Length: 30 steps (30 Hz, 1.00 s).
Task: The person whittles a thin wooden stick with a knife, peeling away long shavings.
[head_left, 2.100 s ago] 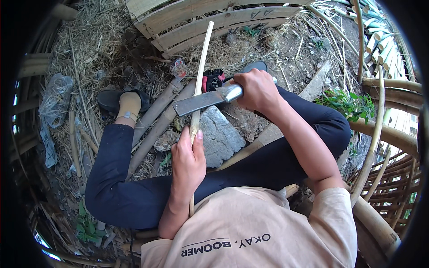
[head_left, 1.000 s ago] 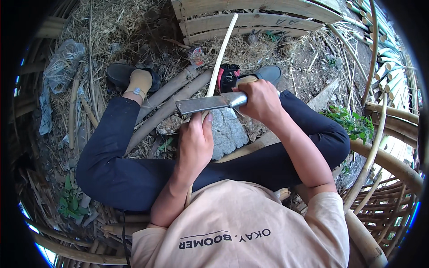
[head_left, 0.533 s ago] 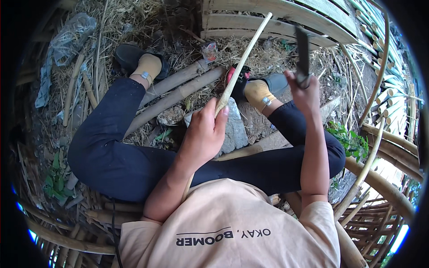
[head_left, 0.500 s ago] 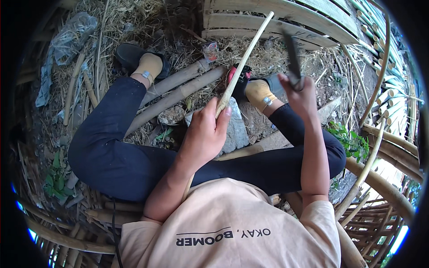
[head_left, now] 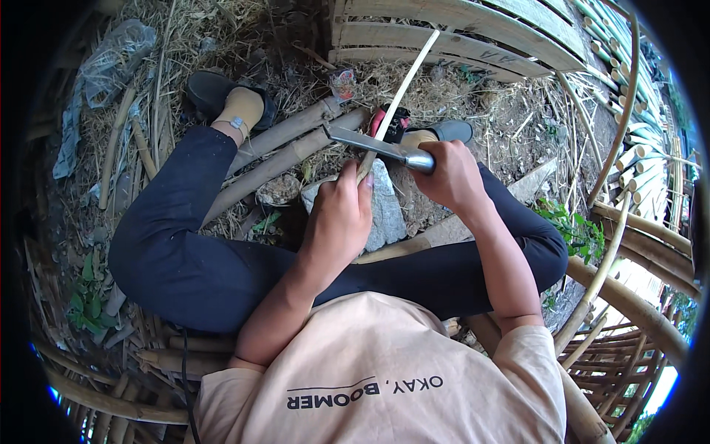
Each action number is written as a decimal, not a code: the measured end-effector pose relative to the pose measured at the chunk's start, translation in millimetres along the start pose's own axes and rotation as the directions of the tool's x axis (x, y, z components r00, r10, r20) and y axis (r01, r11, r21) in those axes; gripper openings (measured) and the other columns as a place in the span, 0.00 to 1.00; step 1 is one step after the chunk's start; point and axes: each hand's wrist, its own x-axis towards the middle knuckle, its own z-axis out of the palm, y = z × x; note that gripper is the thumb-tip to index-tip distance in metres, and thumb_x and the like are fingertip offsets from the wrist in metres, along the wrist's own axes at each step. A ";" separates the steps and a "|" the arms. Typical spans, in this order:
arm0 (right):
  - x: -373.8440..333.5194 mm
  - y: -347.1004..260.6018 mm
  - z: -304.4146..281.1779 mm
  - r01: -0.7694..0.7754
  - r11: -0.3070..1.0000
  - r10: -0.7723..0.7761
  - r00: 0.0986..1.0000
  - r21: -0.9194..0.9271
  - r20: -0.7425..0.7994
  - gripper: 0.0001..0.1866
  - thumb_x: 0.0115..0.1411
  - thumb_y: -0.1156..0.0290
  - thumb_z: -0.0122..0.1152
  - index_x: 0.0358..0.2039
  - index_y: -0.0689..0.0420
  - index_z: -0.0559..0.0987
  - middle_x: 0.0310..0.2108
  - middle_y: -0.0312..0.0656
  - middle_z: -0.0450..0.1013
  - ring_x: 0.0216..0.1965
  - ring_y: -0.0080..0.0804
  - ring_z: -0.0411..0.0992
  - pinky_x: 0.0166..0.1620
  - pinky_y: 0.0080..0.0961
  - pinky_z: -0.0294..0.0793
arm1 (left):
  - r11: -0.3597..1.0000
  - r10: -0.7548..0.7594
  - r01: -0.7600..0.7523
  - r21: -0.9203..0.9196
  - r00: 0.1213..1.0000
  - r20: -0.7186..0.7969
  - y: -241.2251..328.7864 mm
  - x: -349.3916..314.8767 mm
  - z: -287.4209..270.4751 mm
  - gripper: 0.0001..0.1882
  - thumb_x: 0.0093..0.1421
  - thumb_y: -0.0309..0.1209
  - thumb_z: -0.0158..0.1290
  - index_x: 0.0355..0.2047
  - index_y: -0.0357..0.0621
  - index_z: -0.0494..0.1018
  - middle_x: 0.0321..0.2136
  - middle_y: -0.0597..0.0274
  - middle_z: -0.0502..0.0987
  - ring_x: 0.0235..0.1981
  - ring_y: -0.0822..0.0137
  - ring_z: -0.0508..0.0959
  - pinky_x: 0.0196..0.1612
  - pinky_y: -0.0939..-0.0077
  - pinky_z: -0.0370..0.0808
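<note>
My left hand (head_left: 339,214) is wrapped round a thin, pale bamboo strip (head_left: 408,83), which slants up and away to the right. In my right hand (head_left: 452,176) is the handle of a machete (head_left: 366,141) with a metal collar. Its blade points left and crosses the strip just beyond my left fingers, seemingly touching it. The strip's lower part runs back under my left forearm and is mostly hidden there. Below the strip, between my legs, sits a large grey stone (head_left: 386,211).
Bamboo poles (head_left: 292,152) lie on the straw-strewn ground between my feet. A wooden slatted crate (head_left: 436,37) stands ahead. Stacked cut bamboo (head_left: 640,159) is at the far right. A clear plastic bag (head_left: 118,63) lies at left, and green leaves (head_left: 573,229) grow beside my right knee.
My right hand has swung left and down, bringing the machete from raised at the right to across the bamboo strip. The left hand keeps its hold, nearly in place.
</note>
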 end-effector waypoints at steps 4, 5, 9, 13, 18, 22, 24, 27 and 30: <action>0.0 2.0 8.5 0.060 0.997 -0.063 0.996 -0.050 -0.057 0.06 0.47 0.71 0.64 0.26 0.58 0.84 0.21 0.53 0.76 0.27 0.56 0.77 0.33 0.43 0.78 | 0.990 -0.084 0.081 0.113 0.996 0.029 4.8 -4.4 -1.4 0.10 0.69 0.26 0.48 0.44 0.30 0.67 0.21 0.35 0.76 0.28 0.36 0.80 0.28 0.47 0.75; -0.1 0.8 10.3 0.062 0.996 -0.066 0.996 -0.061 -0.062 0.06 0.47 0.72 0.63 0.27 0.57 0.84 0.21 0.54 0.76 0.28 0.56 0.77 0.34 0.44 0.78 | 0.988 -0.085 0.080 0.134 0.996 0.027 5.5 -5.4 -2.0 0.10 0.69 0.27 0.48 0.44 0.30 0.67 0.21 0.35 0.77 0.28 0.36 0.80 0.28 0.47 0.76; 6.9 3.7 10.0 -0.028 0.996 0.020 0.994 -0.080 -0.110 0.08 0.49 0.68 0.64 0.29 0.55 0.86 0.23 0.52 0.78 0.29 0.54 0.79 0.38 0.44 0.80 | 0.971 -0.105 0.091 0.221 0.993 0.051 5.5 -9.4 -1.2 0.09 0.69 0.27 0.47 0.44 0.31 0.66 0.22 0.35 0.77 0.28 0.37 0.81 0.28 0.47 0.77; 26.2 55.4 1.7 -0.199 0.975 0.172 0.956 -0.095 -0.238 0.10 0.52 0.70 0.59 0.31 0.57 0.86 0.24 0.57 0.78 0.29 0.55 0.80 0.39 0.46 0.80 | 0.969 -0.129 0.096 0.229 0.982 0.135 7.3 -13.2 7.3 0.08 0.70 0.28 0.47 0.41 0.33 0.66 0.22 0.35 0.77 0.28 0.37 0.81 0.28 0.46 0.78; 20.6 56.5 -12.4 -0.138 0.986 0.155 0.968 0.098 -0.196 0.16 0.59 0.63 0.66 0.23 0.65 0.79 0.15 0.50 0.69 0.19 0.40 0.67 0.28 0.40 0.69 | 0.989 -0.081 0.069 0.130 0.992 0.095 9.6 -14.6 13.6 0.09 0.70 0.30 0.47 0.38 0.33 0.67 0.21 0.36 0.75 0.26 0.36 0.78 0.27 0.46 0.72; 11.6 37.7 -8.5 -0.103 0.969 0.137 0.981 0.226 -0.139 0.23 0.62 0.59 0.68 0.20 0.65 0.75 0.12 0.39 0.60 0.19 0.23 0.54 0.24 0.34 0.60 | 0.999 -0.011 0.012 -0.039 0.999 0.031 7.9 -8.1 6.8 0.11 0.70 0.31 0.49 0.37 0.33 0.68 0.19 0.39 0.73 0.23 0.37 0.76 0.25 0.50 0.67; 11.7 33.6 -7.6 -0.005 0.970 0.041 0.988 0.242 -0.147 0.21 0.61 0.59 0.69 0.21 0.64 0.77 0.13 0.41 0.63 0.17 0.26 0.57 0.24 0.34 0.63 | 0.999 -0.025 0.026 -0.035 0.999 0.043 4.9 -1.9 2.7 0.10 0.70 0.30 0.49 0.35 0.34 0.68 0.19 0.39 0.74 0.24 0.37 0.77 0.26 0.47 0.68; 8.7 8.4 -22.0 -0.066 0.986 0.068 0.998 0.153 -0.009 0.16 0.58 0.61 0.70 0.33 0.64 0.85 0.19 0.52 0.75 0.21 0.44 0.77 0.30 0.37 0.75 | 0.995 -0.023 0.027 -0.101 0.999 0.036 1.3 1.1 -1.9 0.10 0.70 0.30 0.48 0.34 0.34 0.67 0.17 0.40 0.73 0.23 0.37 0.77 0.26 0.46 0.67; 5.9 3.7 -19.0 -0.036 0.992 0.035 0.999 0.120 0.008 0.14 0.56 0.60 0.71 0.33 0.58 0.86 0.23 0.52 0.78 0.26 0.48 0.79 0.34 0.38 0.77 | 0.990 -0.052 0.060 -0.130 0.997 0.060 3.2 1.7 -5.5 0.11 0.70 0.31 0.48 0.35 0.34 0.68 0.17 0.41 0.73 0.23 0.39 0.76 0.26 0.49 0.67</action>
